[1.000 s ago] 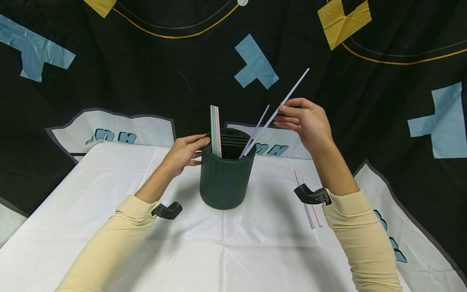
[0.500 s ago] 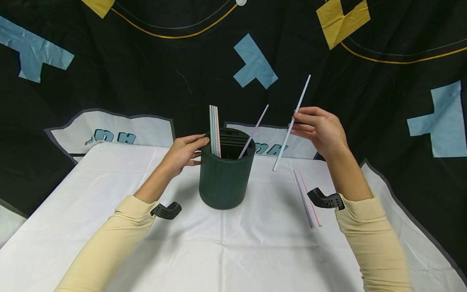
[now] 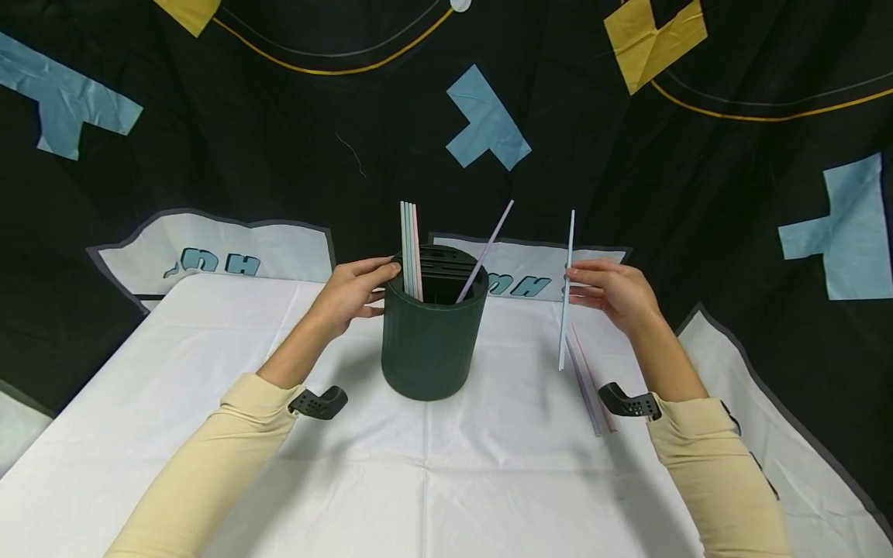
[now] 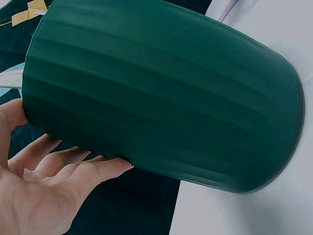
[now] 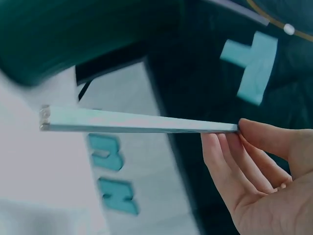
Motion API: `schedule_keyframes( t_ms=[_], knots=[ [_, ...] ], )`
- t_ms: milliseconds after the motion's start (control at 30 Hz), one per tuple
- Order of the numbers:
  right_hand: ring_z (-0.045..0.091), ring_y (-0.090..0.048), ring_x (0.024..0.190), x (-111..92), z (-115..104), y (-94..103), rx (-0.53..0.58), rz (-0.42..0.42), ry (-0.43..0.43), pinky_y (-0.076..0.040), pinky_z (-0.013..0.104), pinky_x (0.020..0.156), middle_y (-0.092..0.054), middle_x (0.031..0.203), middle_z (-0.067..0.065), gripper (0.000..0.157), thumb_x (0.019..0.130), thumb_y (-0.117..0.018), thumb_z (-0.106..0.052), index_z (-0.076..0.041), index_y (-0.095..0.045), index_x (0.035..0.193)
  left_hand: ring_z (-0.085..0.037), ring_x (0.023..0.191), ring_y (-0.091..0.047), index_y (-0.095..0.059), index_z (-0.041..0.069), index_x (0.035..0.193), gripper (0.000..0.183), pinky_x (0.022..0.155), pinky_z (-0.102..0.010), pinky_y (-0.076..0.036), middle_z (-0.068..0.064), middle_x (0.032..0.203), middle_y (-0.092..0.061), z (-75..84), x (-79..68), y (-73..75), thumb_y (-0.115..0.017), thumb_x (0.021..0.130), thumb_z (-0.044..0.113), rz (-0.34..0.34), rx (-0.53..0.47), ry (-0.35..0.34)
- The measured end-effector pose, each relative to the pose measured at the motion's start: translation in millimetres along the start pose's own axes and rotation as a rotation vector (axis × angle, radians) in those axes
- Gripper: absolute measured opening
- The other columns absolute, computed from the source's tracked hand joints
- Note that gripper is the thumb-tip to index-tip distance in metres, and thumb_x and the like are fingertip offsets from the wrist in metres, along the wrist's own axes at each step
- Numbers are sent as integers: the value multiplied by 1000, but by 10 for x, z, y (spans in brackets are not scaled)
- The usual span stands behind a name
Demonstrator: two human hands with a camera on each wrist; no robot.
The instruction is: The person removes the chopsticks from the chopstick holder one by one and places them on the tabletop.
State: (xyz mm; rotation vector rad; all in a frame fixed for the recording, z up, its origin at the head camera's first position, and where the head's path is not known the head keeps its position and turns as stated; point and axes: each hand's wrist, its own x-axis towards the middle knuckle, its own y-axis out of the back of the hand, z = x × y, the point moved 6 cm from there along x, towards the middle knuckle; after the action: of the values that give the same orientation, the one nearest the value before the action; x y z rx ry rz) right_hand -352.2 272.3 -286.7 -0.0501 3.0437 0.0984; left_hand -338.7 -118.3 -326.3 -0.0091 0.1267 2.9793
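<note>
Standing on the white cloth, the dark green ribbed container (image 3: 429,349) has a black slotted piece (image 3: 446,262) inside. My left hand (image 3: 352,293) holds its left side, thumb at the rim and fingers along the wall (image 4: 161,98). My right hand (image 3: 617,294) pinches a long thin pale blue stick (image 3: 566,310), like a straw, near upright to the container's right. In the right wrist view its lower end (image 5: 45,118) points away from the fingertips. Several pastel sticks (image 3: 412,252) stand together at the container's left; a purple one (image 3: 486,252) leans at its right.
A purple stick (image 3: 584,387) and a pink one (image 3: 604,411) lie side by side on the white tablecloth (image 3: 335,480), under my right forearm. Behind the table hangs a black backdrop (image 3: 293,147) with blue and yellow patches.
My right hand has drawn the pale blue stick out from the container's right side, moved it right and lowered it, turning it from slanted to near upright. My left hand has stayed put.
</note>
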Motion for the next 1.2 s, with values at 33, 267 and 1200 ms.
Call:
schedule_keyframes(
  t_ms=[33,267,1200],
  knots=[
    [9,-75,87,21,73,29,-10,-7,-17,-62,27,78,-76,95,-9,33,103,-59,-12,1,-58,133,-39,135,-55,-50,10,150,54,99,-53,-54,-14,150,-53,-2,1,0,-62,102,32,-1,0,0],
    [9,-75,83,131,569,204,-71,-56,-116,-63,27,76,-76,91,-9,50,102,-58,-3,14,-41,146,-39,134,-55,-50,9,149,55,98,-52,-55,-13,150,-53,-2,6,-2,-62,101,33,-7,-4,-1],
    [7,-71,64,318,1550,488,-269,35,-253,-62,25,64,-74,73,-3,39,94,-70,-5,14,-59,126,-37,132,-57,-51,9,149,54,98,-51,-55,-12,149,-54,-8,-1,5,-63,101,32,2,-30,-1]
  ],
)
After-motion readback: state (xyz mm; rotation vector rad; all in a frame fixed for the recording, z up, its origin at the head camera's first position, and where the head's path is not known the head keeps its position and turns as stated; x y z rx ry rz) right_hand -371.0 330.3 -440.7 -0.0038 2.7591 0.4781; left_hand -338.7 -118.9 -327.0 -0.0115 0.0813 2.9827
